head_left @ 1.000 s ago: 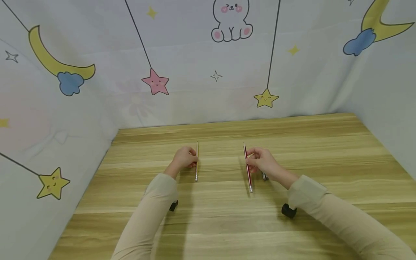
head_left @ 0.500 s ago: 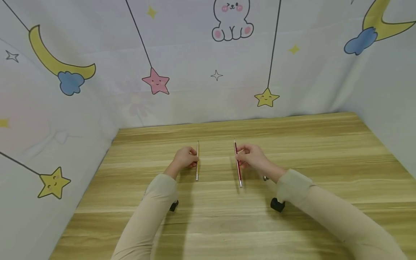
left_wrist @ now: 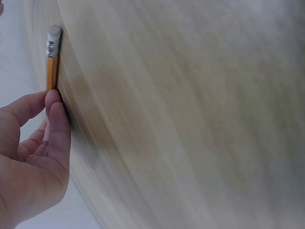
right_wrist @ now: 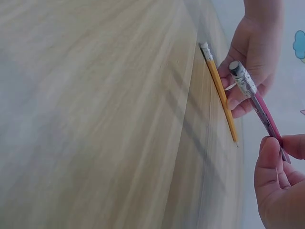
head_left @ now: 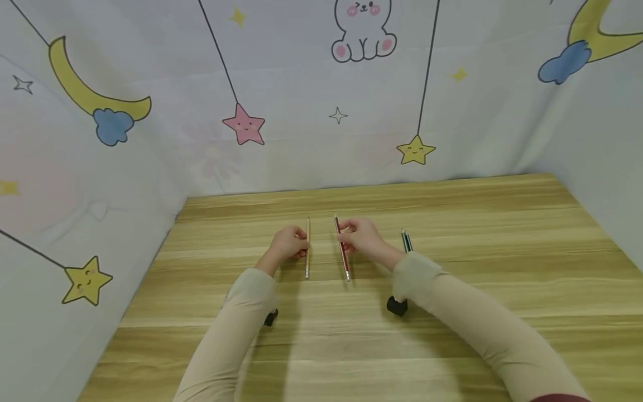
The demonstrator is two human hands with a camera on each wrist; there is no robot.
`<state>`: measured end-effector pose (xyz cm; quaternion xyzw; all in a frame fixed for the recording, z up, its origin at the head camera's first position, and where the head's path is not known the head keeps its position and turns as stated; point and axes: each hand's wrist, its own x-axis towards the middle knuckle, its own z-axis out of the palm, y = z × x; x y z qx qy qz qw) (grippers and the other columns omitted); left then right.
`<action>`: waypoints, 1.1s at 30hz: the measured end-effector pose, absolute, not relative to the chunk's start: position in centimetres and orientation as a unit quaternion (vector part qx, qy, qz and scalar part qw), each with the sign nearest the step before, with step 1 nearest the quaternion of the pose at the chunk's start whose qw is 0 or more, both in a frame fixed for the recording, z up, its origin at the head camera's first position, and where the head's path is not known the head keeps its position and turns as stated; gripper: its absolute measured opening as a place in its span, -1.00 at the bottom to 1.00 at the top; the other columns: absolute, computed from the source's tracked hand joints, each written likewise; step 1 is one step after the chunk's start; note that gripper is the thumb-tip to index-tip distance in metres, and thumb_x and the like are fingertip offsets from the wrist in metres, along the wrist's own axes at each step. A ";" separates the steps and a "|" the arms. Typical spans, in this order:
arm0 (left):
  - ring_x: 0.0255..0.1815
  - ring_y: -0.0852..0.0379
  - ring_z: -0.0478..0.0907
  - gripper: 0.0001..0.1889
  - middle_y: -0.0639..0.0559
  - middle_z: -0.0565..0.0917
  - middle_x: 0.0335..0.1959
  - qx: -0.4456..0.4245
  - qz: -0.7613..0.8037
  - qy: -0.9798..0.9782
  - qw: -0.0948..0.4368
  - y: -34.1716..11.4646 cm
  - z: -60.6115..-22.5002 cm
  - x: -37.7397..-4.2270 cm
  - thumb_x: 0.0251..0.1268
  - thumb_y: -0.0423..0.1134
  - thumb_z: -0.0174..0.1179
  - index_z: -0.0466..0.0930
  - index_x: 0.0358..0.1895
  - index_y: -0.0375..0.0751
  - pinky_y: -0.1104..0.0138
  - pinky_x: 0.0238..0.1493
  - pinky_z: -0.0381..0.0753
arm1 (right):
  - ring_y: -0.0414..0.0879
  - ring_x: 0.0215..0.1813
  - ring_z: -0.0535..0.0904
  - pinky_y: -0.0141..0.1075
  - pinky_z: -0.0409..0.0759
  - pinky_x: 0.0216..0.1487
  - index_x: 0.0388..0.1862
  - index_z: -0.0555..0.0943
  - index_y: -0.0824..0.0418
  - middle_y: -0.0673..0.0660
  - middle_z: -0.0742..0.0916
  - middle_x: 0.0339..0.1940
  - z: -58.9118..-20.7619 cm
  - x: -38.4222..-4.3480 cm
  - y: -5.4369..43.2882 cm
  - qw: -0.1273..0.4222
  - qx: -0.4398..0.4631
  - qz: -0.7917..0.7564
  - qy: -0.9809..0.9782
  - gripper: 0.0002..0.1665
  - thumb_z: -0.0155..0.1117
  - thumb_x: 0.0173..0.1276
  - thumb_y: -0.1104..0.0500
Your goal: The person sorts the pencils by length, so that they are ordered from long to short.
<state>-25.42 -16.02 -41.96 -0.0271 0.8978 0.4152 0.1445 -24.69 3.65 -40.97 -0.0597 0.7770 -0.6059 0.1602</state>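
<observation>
Near the middle of the table, my left hand (head_left: pixel 289 243) pinches a yellow pencil (head_left: pixel 308 258) between thumb and fingers. Its white eraser and metal band point toward me, close over the wood, and the orange-yellow shaft (left_wrist: pixel 52 71) shows in the left wrist view. To the right of it, my right hand (head_left: pixel 363 237) pinches a dark red pencil (head_left: pixel 344 258), eraser end toward me and slightly slanted. In the right wrist view the red pencil (right_wrist: pixel 261 109) is raised above the table, with the yellow pencil (right_wrist: pixel 220 90) beyond it.
Two dark pencils (head_left: pixel 406 240) lie side by side on the wood-grain table (head_left: pixel 492 234), partly hidden behind my right sleeve. Black wrist pieces (head_left: pixel 397 306) hang below both cuffs. A white printed cloth (head_left: pixel 301 151) rises along the back and sides.
My right hand has moved left with the red pencil, closing in on the yellow one. The two dark pencils have come into view behind it. My left hand stays almost in place.
</observation>
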 end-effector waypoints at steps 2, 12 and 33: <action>-0.68 0.30 0.45 -0.76 0.01 0.54 -0.58 -0.028 0.415 0.897 0.148 -16.0 -42.0 -25.4 0.06 -0.37 0.13 0.44 -0.16 -0.35 0.52 -0.64 0.47 | -0.23 -0.70 0.44 -0.40 0.48 -0.61 -0.04 0.42 0.44 0.04 0.55 -0.60 -41.2 -24.9 3.0 0.156 -0.061 -0.601 0.782 -0.65 0.13 0.17 0.38; -0.67 0.28 0.45 -0.76 0.01 0.54 -0.59 -0.030 0.420 0.895 0.151 -16.0 -42.1 -25.5 0.07 -0.36 0.15 0.44 -0.17 -0.36 0.49 -0.61 0.50 | -0.23 -0.71 0.43 -0.43 0.46 -0.66 -0.08 0.47 0.34 0.05 0.56 -0.59 -42.2 -26.1 0.7 0.146 -0.049 -0.567 0.809 -0.66 0.17 0.11 0.35; -0.67 0.28 0.46 -0.76 0.04 0.52 -0.64 -0.040 0.421 0.893 0.156 -16.1 -42.2 -25.6 0.07 -0.36 0.14 0.45 -0.17 -0.35 0.50 -0.61 0.50 | -0.26 -0.72 0.38 -0.51 0.37 -0.71 -0.11 0.50 0.36 0.05 0.58 -0.61 -42.9 -27.0 -1.3 0.120 -0.070 -0.470 0.872 -0.66 0.17 0.07 0.36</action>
